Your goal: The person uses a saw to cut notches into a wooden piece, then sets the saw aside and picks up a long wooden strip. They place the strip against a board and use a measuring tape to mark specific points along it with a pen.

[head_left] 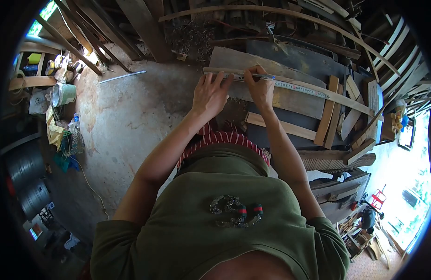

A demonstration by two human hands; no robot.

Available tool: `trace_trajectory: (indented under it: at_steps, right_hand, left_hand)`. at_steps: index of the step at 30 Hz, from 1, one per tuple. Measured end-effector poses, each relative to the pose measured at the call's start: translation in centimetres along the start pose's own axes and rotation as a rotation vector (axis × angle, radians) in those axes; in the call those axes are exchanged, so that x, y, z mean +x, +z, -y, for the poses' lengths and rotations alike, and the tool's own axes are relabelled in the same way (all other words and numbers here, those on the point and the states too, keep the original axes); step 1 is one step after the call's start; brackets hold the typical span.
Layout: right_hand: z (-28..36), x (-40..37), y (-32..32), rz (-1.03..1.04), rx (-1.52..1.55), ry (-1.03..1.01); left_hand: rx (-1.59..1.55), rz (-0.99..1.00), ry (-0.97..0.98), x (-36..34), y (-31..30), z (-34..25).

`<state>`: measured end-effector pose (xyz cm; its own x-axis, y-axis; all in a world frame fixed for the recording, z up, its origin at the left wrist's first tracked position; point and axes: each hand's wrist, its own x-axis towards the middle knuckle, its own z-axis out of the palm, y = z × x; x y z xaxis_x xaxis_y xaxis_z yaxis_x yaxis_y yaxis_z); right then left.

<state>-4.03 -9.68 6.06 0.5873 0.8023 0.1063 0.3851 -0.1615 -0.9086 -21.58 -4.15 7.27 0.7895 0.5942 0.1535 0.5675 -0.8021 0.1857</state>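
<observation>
Wood strip (347, 100), light and probably springy, needs pinning beside the mark: left hand (210, 93) presses it open-palmed, right hand (261, 87) pinches a pen (267, 76).

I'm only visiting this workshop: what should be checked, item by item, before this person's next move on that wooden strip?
1. Measuring tape lies flat along the wooden strip: ok.
2. Left hand rests spread on the strip's near end, pinning it: ok.
3. Right hand has a closed grip on the pen, which lies along the tape: ok.
4. Strip lies across the grey board beneath it: ok.
5. Tape numbers legible where the pen sits: cannot tell, too small.
6. Pen tip touching the wood: cannot tell, the fingers hide it.
</observation>
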Motion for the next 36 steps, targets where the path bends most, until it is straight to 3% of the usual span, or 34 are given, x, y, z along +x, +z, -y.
trace_trajectory:
  at_steps: [36]
  right_hand:
    - [0.5,1.5,-0.6,0.088,-0.123,0.028]
  left_hand:
    - [0.059,-0.033,0.044,0.6,0.0,0.4]
